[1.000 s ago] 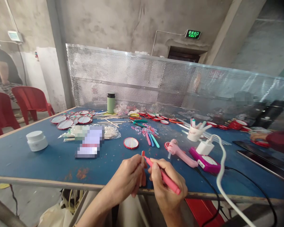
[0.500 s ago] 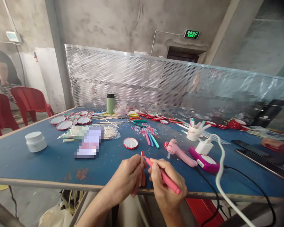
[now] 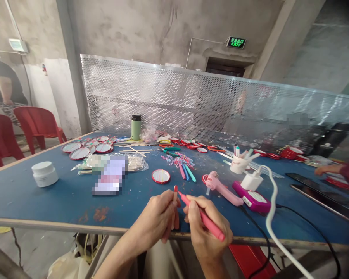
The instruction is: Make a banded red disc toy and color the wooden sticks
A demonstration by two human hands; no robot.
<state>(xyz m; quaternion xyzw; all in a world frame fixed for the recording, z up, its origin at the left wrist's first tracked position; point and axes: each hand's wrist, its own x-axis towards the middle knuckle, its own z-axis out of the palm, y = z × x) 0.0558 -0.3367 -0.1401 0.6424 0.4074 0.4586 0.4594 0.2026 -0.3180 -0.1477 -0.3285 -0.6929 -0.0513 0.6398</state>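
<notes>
Near the table's front edge, my left hand is closed on a flat wooden craft stick, held upright with its top end coloured red. More wooden sticks show at the lower side of my fingers. My right hand grips a pink-red marker pen, its tip pointing up and left, beside the stick's red end. Just beyond my hands lies a round red-rimmed disc with thin sticks across it. Pink, blue and teal pens lie to the right of that disc.
A pink hot glue gun, purple power bank and white charger cable stand right. Left are a blurred phone, bagged sticks and a white jar. Behind are a green bottle and red-rimmed discs. Another person's hand shows far right.
The marker tip has drawn slightly away from the stick, and more red shows on its end. At far right, the other person's hand has shifted left and up.
</notes>
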